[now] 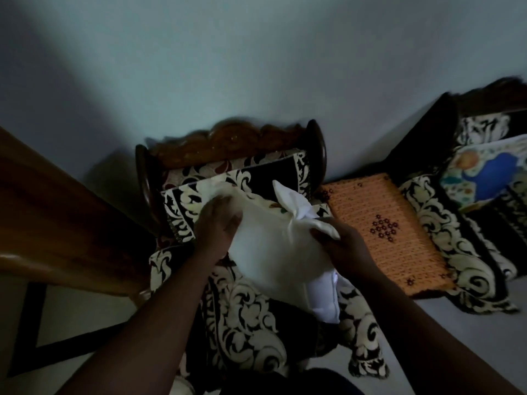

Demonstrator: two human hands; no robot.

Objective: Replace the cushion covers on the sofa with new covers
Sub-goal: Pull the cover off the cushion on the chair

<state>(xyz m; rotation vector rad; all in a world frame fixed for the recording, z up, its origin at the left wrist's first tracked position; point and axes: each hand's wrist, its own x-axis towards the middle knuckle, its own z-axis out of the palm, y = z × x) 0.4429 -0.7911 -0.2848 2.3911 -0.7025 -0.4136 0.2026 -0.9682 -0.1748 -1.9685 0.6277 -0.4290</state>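
Note:
A white cushion cover [273,246] is held above the seat of a single wooden sofa chair [233,143] with black-and-cream floral upholstery. A white cushion insert [325,300] with a stitched seam sticks out of the cover's near end. My left hand [219,226] grips the cover's far left part. My right hand [342,243] pinches a bunched corner of the cover at the right, where loose fabric flaps stand up. A cushion in a blue, orange and white patterned cover [487,172] lies on the second sofa at the right.
An orange woven side table [387,229] with dark flower motifs stands between the chair and the right sofa [445,223]. A brown wooden surface [57,218] juts in from the left. The room is dim, with a pale wall behind and light floor below.

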